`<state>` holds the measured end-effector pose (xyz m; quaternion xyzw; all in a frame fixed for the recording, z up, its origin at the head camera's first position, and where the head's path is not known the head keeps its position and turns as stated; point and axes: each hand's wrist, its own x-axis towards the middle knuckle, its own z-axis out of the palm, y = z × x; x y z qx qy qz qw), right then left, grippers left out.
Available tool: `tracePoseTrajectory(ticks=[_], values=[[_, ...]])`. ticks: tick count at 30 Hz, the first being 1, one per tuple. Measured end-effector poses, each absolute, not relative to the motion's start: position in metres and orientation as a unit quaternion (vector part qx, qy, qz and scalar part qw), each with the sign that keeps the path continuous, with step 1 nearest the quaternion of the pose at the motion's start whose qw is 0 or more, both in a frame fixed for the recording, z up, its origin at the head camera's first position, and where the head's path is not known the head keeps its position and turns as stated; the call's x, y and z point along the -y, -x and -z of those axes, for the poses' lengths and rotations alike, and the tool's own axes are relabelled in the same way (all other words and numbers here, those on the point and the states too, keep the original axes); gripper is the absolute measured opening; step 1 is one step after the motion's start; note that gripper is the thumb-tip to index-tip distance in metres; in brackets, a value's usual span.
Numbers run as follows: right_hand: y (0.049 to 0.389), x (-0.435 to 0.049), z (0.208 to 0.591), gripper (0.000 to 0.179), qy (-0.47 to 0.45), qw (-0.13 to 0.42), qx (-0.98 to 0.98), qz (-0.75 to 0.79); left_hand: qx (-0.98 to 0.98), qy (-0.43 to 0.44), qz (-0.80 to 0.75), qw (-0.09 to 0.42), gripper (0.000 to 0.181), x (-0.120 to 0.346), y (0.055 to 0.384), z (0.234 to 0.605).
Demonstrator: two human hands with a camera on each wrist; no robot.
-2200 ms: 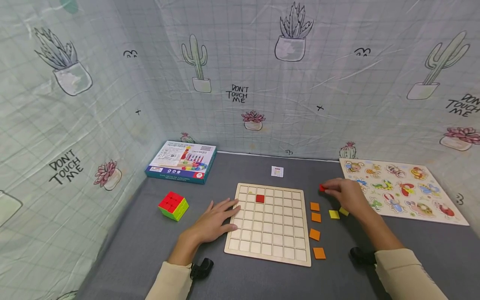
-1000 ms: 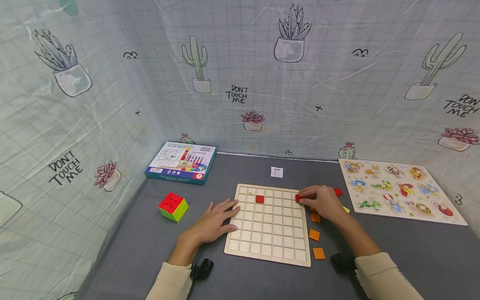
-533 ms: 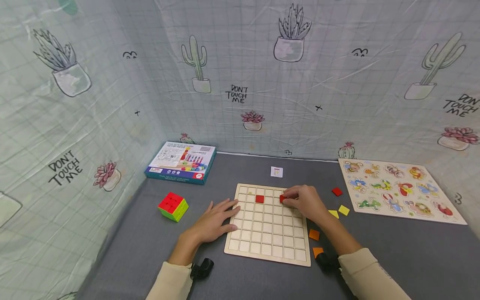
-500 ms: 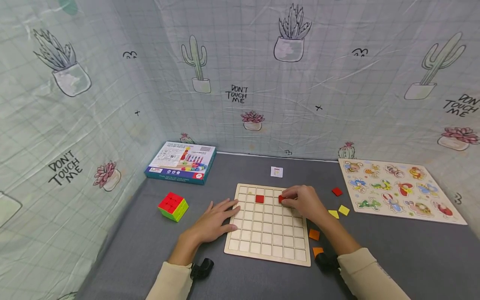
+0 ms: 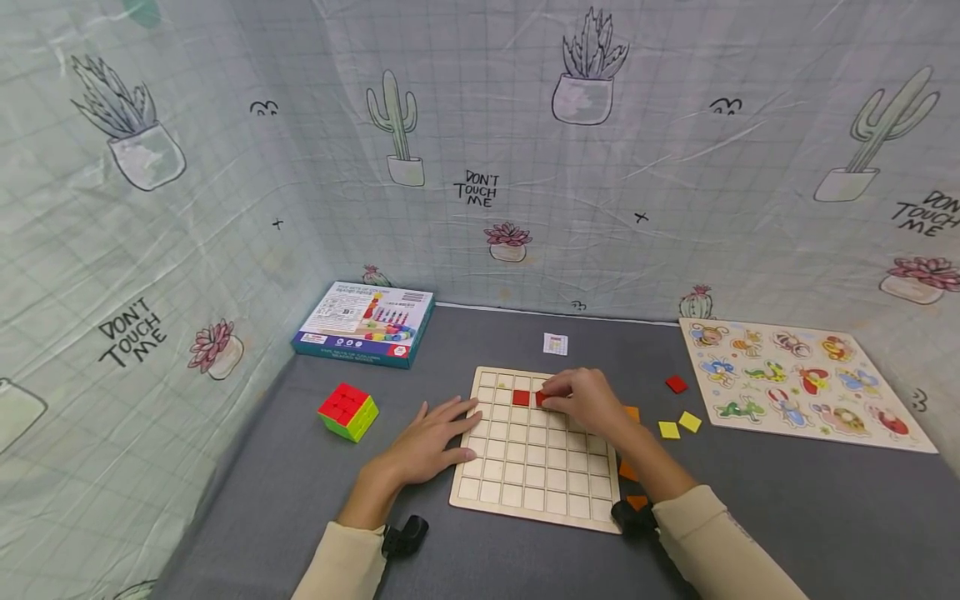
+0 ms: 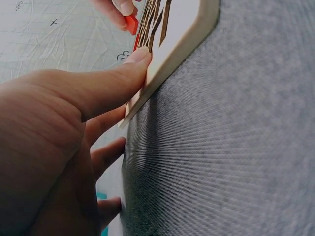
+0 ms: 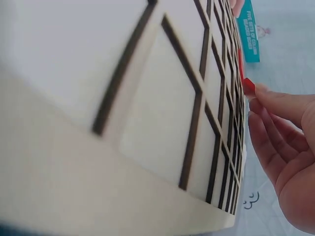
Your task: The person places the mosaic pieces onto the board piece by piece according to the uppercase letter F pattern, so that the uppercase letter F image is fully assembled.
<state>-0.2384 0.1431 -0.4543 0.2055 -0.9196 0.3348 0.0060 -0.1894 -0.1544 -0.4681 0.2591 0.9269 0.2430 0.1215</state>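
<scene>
A pale wooden grid board [image 5: 537,475] lies on the grey table. One red square tile [image 5: 521,398] sits in a cell of its second row. My right hand [image 5: 588,404] pinches another red tile [image 5: 540,399] between thumb and fingers, just right of the seated one. In the right wrist view this pinched tile [image 7: 249,87] is tilted close over the board. My left hand [image 5: 429,444] rests with spread fingers at the board's left edge. In the left wrist view its thumb [image 6: 123,78] lies on the rim.
Right of the board lie orange tiles [image 5: 628,472], two yellow tiles [image 5: 669,430] and a red tile [image 5: 677,384]. An insect puzzle board [image 5: 810,383] is farther right. A puzzle cube [image 5: 348,412] and a game box [image 5: 363,323] stand left. Behind the board lies a small printed card [image 5: 556,344].
My right hand has picked up a red tile from the table at right and carried it left over the board, beside the seated red tile. My left hand has stayed in place.
</scene>
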Motion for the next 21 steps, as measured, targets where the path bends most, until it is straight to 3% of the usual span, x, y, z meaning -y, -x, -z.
tracePoseTrajectory(ticks=[21], values=[[0.2445, -0.1336, 0.4562, 0.021, -0.173, -0.028, 0.931, -0.321, -0.929, -0.248, -0.244, 0.125, 0.063, 0.1523, 0.1895, 0.4663]])
